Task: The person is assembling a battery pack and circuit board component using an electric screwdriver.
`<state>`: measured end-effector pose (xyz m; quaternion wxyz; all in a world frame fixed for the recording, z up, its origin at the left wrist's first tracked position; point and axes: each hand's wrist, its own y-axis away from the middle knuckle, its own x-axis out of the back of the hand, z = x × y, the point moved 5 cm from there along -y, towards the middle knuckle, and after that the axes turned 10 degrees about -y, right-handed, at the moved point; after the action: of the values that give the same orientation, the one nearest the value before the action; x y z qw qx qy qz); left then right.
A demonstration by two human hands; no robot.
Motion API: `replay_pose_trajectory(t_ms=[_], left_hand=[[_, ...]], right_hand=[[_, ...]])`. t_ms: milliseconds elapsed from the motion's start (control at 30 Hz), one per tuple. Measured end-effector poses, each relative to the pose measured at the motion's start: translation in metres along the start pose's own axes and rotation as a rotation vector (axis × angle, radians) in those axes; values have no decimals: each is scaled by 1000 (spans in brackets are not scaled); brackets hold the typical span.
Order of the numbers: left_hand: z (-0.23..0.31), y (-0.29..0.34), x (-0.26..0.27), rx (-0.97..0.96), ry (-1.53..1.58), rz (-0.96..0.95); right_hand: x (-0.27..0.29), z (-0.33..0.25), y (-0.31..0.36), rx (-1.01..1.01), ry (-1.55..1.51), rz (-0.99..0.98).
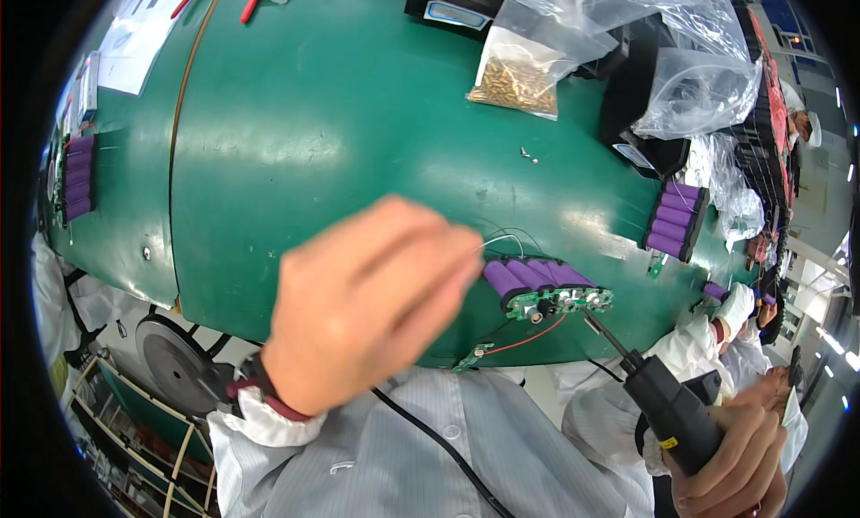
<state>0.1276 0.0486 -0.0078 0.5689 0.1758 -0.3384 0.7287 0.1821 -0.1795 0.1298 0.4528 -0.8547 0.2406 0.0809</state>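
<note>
A purple battery pack [540, 276] with a green circuit board [560, 303] along its near side sits at the table's front edge. My left hand [358, 299], slightly blurred, hovers to the left of it, thumb and fingers pressed together. A thin white wire [511, 239] rises from the pack toward these fingertips; whether they pinch it or something small is hidden. In my right hand [739, 460] is a black electric screwdriver [672, 410], its bit pointing at the board's right end. A red wire [528, 337] links the pack to a small green board [472, 357] at the edge.
Other purple packs stand at the right [676, 221] and far left [79, 179]. A bag of brass-coloured small parts [515, 79] lies at the back near black bins [627, 115]. Two loose screws [528, 156] rest mid-table. A co-worker's gloved hand [735, 312] works at right.
</note>
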Motion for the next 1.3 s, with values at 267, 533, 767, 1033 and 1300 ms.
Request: replay_pose_trajectory(t_ms=[267,533,767,1033,1300], left_hand=[[-41,-68,-93,-231,-124,-250],[-43,-77,-110,-248,-152,-290],[-38,-44,-48,189,298,-279],[-8,17,-12,266,894,-189],[-1,34,-14,169,1090,-155]], right_hand=[[13,-17,30,111,119,256],[21,-32,38,246,119,409],[24,-21,51,275,-47,371],[1,8,25,316,-352,213],[-14,22,18,285,-427,183]])
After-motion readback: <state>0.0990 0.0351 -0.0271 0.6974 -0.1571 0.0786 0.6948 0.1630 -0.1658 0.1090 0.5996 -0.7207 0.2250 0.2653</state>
